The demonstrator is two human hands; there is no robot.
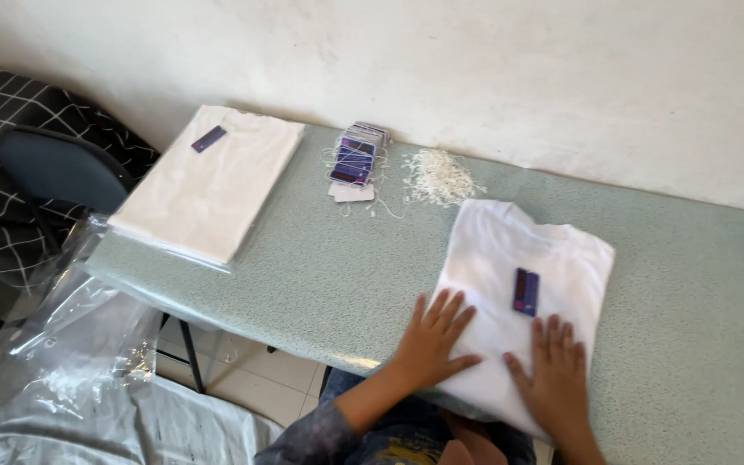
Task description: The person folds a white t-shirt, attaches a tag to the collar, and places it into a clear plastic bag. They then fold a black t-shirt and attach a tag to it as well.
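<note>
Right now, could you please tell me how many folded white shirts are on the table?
2 visible: one folded shirt lies under both hands at the near edge, the other, bagged shirt, at the table's far left corner. That one looks thick, so more may be stacked beneath.

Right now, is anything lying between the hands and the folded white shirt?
Nothing visible. The left hand and right hand lie flat on the folded white shirt. A dark tag lies on the shirt between the hands, under neither palm.
</note>
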